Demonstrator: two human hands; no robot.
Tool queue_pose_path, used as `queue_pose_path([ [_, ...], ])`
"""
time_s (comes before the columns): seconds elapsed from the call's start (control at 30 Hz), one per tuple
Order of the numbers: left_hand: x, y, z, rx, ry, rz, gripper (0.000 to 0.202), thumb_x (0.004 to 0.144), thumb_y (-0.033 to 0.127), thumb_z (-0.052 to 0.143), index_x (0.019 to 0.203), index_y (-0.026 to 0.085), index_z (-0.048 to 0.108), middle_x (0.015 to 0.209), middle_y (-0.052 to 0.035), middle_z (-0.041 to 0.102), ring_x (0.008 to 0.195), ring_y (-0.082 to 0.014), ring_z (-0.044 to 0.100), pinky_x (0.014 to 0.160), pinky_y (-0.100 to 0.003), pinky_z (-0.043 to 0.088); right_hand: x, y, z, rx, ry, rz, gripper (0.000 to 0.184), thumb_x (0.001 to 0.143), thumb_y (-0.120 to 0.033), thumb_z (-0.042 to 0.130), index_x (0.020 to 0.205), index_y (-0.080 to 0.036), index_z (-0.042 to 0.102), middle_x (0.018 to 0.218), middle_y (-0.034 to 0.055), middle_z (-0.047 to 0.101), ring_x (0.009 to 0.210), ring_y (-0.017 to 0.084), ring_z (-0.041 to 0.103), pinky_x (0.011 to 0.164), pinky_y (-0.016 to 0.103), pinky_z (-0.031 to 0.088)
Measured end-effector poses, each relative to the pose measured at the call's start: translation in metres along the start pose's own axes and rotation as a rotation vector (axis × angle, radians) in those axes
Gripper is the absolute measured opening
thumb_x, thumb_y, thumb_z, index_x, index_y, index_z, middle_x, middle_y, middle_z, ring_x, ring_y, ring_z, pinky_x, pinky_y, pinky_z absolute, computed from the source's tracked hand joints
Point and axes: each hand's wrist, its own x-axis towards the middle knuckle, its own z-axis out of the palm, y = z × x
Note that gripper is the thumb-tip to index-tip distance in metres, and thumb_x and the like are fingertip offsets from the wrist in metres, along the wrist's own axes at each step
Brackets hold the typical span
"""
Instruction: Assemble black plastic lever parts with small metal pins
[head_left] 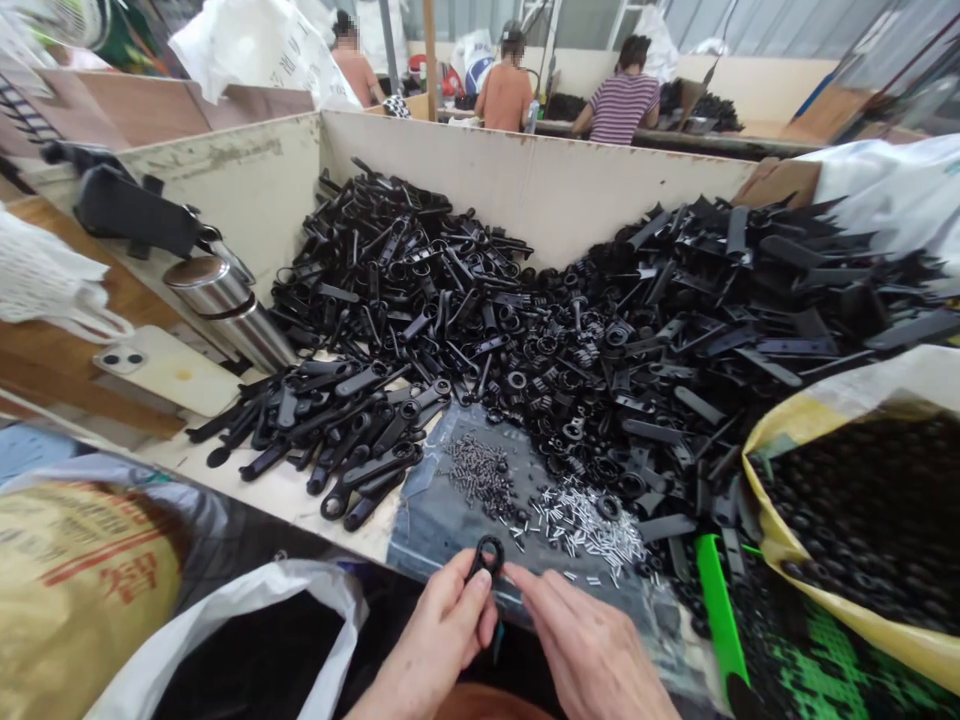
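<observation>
My left hand (442, 625) pinches a black plastic part with a ring-shaped end (489, 552) between thumb and fingers, ring upward, over the front edge of the bench. Close by on the right, my right hand (592, 640) has its fingers drawn together, the fingertips at the part's side; whether they hold something small is hidden. Just beyond both hands, a pile of small silver metal pins (589, 525) and a pile of small dark grey pieces, possibly springs (480, 475), lie on a dark mat (427, 510).
Black handle-like parts (345, 400) lie at left, with larger heaps (405, 270) behind and flat black pieces (750, 270) at right. A steel flask (251, 320) and a phone (169, 368) are at left. Open sacks (772, 440) and a green basket (724, 610) flank the bench. Several people (506, 95) sit beyond.
</observation>
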Motion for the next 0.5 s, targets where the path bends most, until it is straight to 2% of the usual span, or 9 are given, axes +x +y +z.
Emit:
queue_pose_path([
  [0.17, 0.002, -0.007, -0.002, 0.12, 0.048, 0.067, 0.043, 0.09, 0.063, 0.055, 0.086, 0.02, 0.058, 0.059, 0.0064, 0.047, 0.05, -0.0089, 0.033, 0.048, -0.023, 0.024, 0.003, -0.003, 0.008, -0.03, -0.108, 0.094, 0.04, 0.089, -0.002, 0.039, 0.118, -0.019, 0.061, 0.083, 0.0039, 0.073, 0.065, 0.02, 0.076, 0.057, 0.025, 0.057],
  [0.27, 0.002, -0.009, -0.003, 0.189, 0.079, 0.098, 0.041, 0.091, 0.06, 0.054, 0.084, 0.02, 0.06, 0.058, 0.0054, 0.049, 0.053, -0.0108, 0.037, 0.051, -0.024, 0.028, 0.005, -0.005, 0.011, -0.026, -0.151, 0.126, 0.04, 0.09, -0.003, 0.041, 0.119, -0.021, 0.061, 0.084, 0.0031, 0.074, 0.065, 0.02, 0.077, 0.056, 0.025, 0.056],
  [0.5, 0.004, -0.015, -0.002, 0.187, 0.176, 0.079, 0.038, 0.088, 0.056, 0.06, 0.096, 0.019, 0.067, 0.059, 0.0034, 0.054, 0.058, -0.0153, 0.046, 0.057, -0.026, 0.036, 0.008, -0.007, 0.011, -0.098, -0.25, 0.163, 0.04, 0.088, -0.003, 0.048, 0.121, -0.019, 0.063, 0.084, 0.003, 0.076, 0.064, 0.021, 0.076, 0.054, 0.027, 0.052],
])
